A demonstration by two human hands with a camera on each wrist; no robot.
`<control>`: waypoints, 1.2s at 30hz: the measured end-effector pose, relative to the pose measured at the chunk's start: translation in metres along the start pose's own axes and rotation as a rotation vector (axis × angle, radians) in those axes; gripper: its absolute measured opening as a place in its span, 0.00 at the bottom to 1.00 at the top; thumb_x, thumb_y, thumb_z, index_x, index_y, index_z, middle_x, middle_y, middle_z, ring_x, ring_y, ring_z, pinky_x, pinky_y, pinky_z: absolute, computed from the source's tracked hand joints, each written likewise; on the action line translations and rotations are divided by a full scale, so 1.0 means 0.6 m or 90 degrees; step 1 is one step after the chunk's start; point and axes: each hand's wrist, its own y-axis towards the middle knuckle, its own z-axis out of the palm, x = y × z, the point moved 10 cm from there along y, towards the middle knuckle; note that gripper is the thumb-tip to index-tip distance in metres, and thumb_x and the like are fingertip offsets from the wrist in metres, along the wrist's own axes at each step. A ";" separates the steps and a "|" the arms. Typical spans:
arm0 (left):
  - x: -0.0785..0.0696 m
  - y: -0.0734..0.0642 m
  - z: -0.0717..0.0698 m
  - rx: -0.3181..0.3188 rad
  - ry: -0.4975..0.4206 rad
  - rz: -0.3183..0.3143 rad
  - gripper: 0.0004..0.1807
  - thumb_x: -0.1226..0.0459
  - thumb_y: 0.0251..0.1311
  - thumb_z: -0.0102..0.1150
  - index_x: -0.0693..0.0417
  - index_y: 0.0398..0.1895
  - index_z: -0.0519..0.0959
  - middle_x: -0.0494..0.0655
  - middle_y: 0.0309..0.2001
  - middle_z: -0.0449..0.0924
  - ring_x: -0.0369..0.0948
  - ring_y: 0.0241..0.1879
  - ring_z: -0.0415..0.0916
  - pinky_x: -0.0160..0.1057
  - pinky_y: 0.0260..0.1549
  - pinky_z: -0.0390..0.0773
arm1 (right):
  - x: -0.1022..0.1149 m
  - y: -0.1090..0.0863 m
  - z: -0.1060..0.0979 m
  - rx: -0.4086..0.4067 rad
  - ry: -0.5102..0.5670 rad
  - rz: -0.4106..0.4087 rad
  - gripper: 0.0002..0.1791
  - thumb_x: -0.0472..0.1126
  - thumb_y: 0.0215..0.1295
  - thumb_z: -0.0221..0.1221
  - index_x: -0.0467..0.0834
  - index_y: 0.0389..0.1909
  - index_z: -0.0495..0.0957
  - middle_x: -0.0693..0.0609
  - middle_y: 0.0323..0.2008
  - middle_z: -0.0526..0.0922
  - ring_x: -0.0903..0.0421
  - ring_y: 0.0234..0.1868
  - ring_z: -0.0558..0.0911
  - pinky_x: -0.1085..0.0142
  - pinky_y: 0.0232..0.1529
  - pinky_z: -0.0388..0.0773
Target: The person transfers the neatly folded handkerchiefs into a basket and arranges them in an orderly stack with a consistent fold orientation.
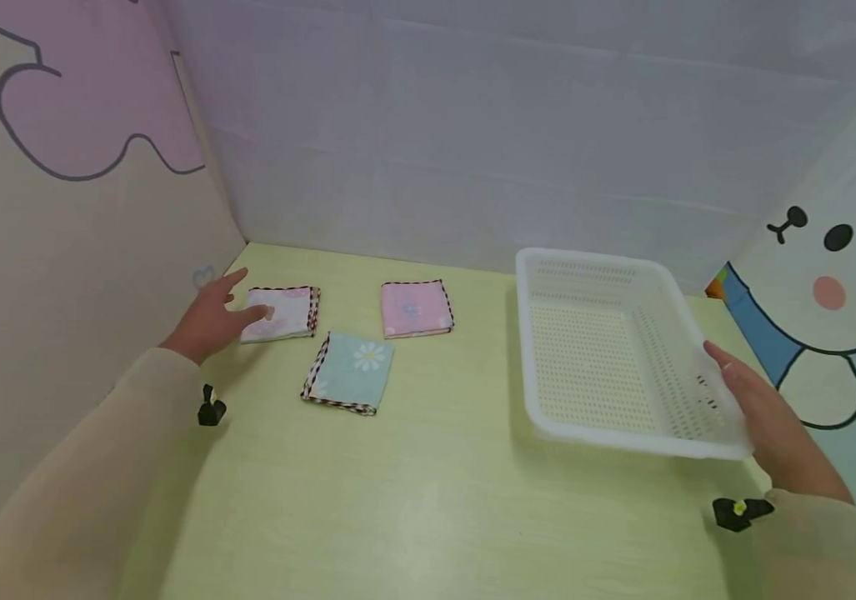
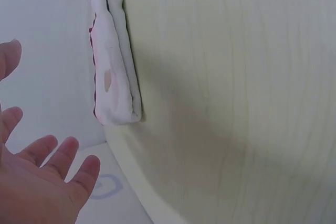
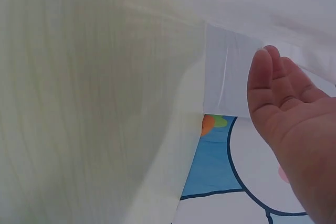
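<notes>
My left hand (image 1: 212,321) hovers with fingers spread at the left side of a folded white and pink handkerchief (image 1: 285,312), the thumb overlapping it in the head view. In the left wrist view, that handkerchief (image 2: 113,61) stands apart from the spread fingers (image 2: 63,156). My right hand (image 1: 768,425) holds a white plastic basket (image 1: 585,367) by its right side. The right wrist view shows the fingers (image 3: 260,77) below the basket's pale underside (image 3: 236,3), with the thumb hidden. The basket's right side is raised over the table, and nothing lies inside it.
A folded pink handkerchief (image 1: 416,308) and a folded light blue one with a daisy (image 1: 352,371) lie on the pale yellow table (image 1: 412,500). Walls close in the table at the back, at the left and at the right, where a cartoon face (image 1: 833,292) is printed.
</notes>
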 end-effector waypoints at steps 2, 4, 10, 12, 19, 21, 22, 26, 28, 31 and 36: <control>0.004 0.000 0.006 0.009 -0.017 -0.014 0.55 0.37 0.67 0.59 0.42 0.85 0.38 0.62 0.82 0.38 0.66 0.76 0.48 0.73 0.66 0.56 | 0.003 -0.005 0.003 0.008 -0.014 -0.003 0.33 0.58 0.84 0.35 0.58 0.84 0.41 0.56 0.62 0.69 0.62 0.41 0.85 0.59 0.36 0.86; 0.004 -0.001 0.010 0.012 -0.029 -0.021 0.55 0.37 0.67 0.59 0.43 0.85 0.39 0.61 0.82 0.39 0.65 0.76 0.48 0.73 0.66 0.56 | 0.006 -0.009 0.005 0.015 -0.026 -0.002 0.33 0.58 0.84 0.34 0.59 0.84 0.42 0.52 0.62 0.68 0.61 0.41 0.84 0.61 0.37 0.86; 0.008 0.002 0.016 0.006 -0.070 -0.023 0.51 0.44 0.71 0.59 0.47 0.85 0.41 0.61 0.82 0.41 0.66 0.76 0.49 0.70 0.67 0.59 | -0.007 -0.009 0.009 0.044 0.013 0.036 0.33 0.57 0.85 0.38 0.60 0.84 0.43 0.62 0.62 0.67 0.63 0.43 0.83 0.65 0.39 0.84; 0.014 0.005 0.019 0.002 -0.084 -0.030 0.50 0.45 0.72 0.60 0.47 0.85 0.42 0.62 0.82 0.42 0.66 0.76 0.50 0.69 0.66 0.60 | -0.016 -0.005 0.010 0.046 0.037 0.061 0.34 0.57 0.84 0.41 0.61 0.84 0.43 0.57 0.67 0.64 0.63 0.43 0.83 0.64 0.39 0.84; 0.037 0.015 0.024 -0.015 -0.107 -0.066 0.49 0.44 0.71 0.60 0.44 0.85 0.45 0.67 0.79 0.46 0.67 0.75 0.51 0.69 0.66 0.62 | -0.029 0.006 0.015 0.047 0.087 0.103 0.40 0.51 0.82 0.51 0.60 0.84 0.40 0.47 0.83 0.41 0.67 0.45 0.82 0.65 0.41 0.85; 0.040 0.017 0.025 -0.015 -0.107 -0.074 0.48 0.44 0.71 0.59 0.45 0.85 0.46 0.68 0.79 0.47 0.68 0.74 0.51 0.69 0.66 0.61 | -0.030 0.005 0.014 0.041 0.106 0.109 0.41 0.48 0.81 0.54 0.60 0.84 0.40 0.48 0.83 0.38 0.69 0.46 0.81 0.65 0.42 0.85; 0.041 0.016 0.025 -0.015 -0.108 -0.076 0.48 0.45 0.71 0.59 0.46 0.85 0.46 0.69 0.79 0.48 0.69 0.74 0.52 0.69 0.66 0.60 | -0.030 0.006 0.014 0.039 0.106 0.109 0.41 0.48 0.81 0.54 0.60 0.84 0.40 0.48 0.83 0.37 0.70 0.46 0.80 0.65 0.42 0.85; 0.048 0.014 0.023 -0.018 -0.111 -0.089 0.46 0.45 0.72 0.59 0.49 0.84 0.49 0.70 0.78 0.50 0.70 0.73 0.53 0.69 0.66 0.60 | -0.029 0.006 0.016 0.029 0.148 0.114 0.42 0.42 0.80 0.56 0.60 0.84 0.43 0.52 0.84 0.36 0.69 0.47 0.78 0.65 0.43 0.85; 0.053 0.013 0.021 -0.024 -0.116 -0.105 0.45 0.48 0.72 0.60 0.50 0.84 0.51 0.71 0.77 0.52 0.69 0.73 0.54 0.67 0.67 0.61 | -0.027 0.007 0.019 0.034 0.165 0.109 0.42 0.39 0.79 0.55 0.61 0.84 0.44 0.54 0.84 0.37 0.69 0.48 0.77 0.66 0.43 0.84; 0.065 0.015 0.017 -0.042 -0.115 -0.139 0.42 0.54 0.71 0.62 0.53 0.83 0.54 0.71 0.75 0.56 0.67 0.72 0.56 0.64 0.67 0.62 | -0.024 0.009 0.022 0.043 0.179 0.102 0.42 0.35 0.79 0.54 0.60 0.84 0.44 0.55 0.83 0.38 0.68 0.50 0.76 0.66 0.43 0.84; 0.065 0.036 0.028 -0.067 -0.093 -0.156 0.41 0.61 0.64 0.67 0.58 0.79 0.62 0.71 0.69 0.65 0.64 0.66 0.65 0.60 0.64 0.67 | -0.032 0.003 0.015 0.039 0.152 0.109 0.42 0.33 0.79 0.51 0.60 0.84 0.42 0.56 0.83 0.35 0.68 0.49 0.75 0.64 0.43 0.85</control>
